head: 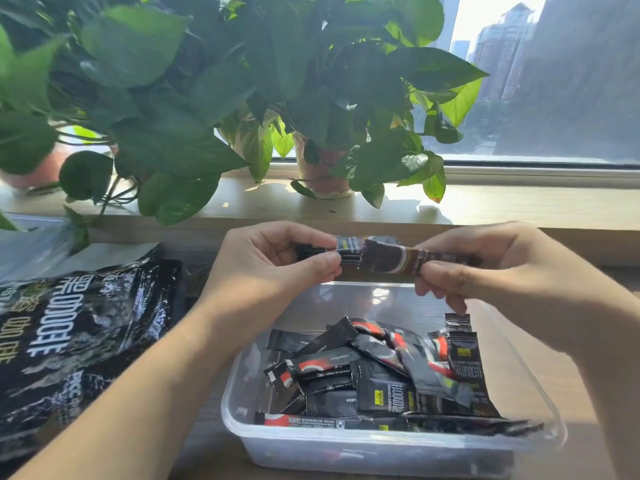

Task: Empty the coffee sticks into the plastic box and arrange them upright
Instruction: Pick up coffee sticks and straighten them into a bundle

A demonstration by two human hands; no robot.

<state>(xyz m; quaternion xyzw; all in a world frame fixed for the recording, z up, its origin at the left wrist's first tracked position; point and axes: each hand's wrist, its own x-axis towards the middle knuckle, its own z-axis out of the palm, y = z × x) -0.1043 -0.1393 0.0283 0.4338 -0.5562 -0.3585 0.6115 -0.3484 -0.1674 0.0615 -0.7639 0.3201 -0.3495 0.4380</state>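
The potted plants [207, 98] fill the sill beyond the plastic box [346, 452]. The black coffee bag [69, 341] lies flat to the left of the box. Inside the box, a heap of loose coffee sticks [374, 372] lies crisscrossed and mostly flat, with one or two leaning against the right wall.

Both hands hover above the far edge of the box. The left hand [273, 265] is curled round one end of the held sticks [381, 258], and the right hand [485, 268] pinches the other end between thumb and fingers. The blur hides how many sticks are held; it looks like a small bundle.

Their long axis runs level, left to right, across the box. Standing them upright would probably mean turning that axis a quarter turn to vertical and lowering them against a wall. Neither hand is nearer, since each holds an end.
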